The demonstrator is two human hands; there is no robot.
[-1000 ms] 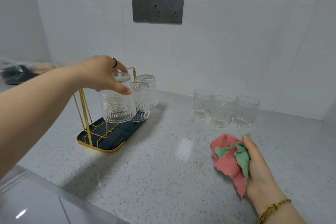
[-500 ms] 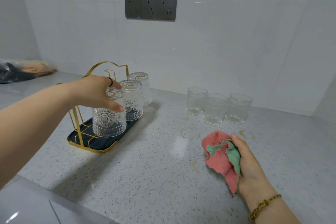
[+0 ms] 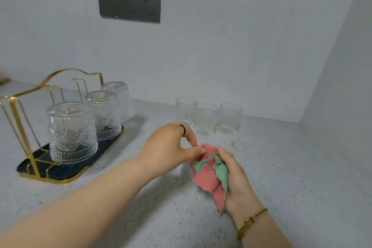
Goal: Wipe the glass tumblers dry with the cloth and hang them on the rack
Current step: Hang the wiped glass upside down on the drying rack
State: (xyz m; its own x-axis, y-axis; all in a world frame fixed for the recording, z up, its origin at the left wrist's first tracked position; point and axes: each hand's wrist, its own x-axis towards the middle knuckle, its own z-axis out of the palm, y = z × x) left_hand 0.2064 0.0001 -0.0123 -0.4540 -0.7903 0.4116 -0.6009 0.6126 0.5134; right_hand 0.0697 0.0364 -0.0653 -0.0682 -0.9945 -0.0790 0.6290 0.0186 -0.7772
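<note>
Since a moment ago the left hand (image 3: 169,147) is being brought from the rack (image 3: 12,99) to the cloth (image 3: 205,177), thumb touching its top edge; whether it is being pinched cannot be told. The crumpled pink-and-green cloth is being gripped by the right hand (image 3: 235,177) over the counter (image 3: 161,217). Three patterned tumblers (image 3: 103,115) are being held upside down on the rack's pegs above a dark tray (image 3: 64,171); three upright tumblers (image 3: 205,121) are standing just behind the hands.

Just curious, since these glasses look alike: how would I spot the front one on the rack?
Look left on the counter for the gold wire rack. Of three hung upside down on it, the front tumbler is the one nearest the camera.
</note>
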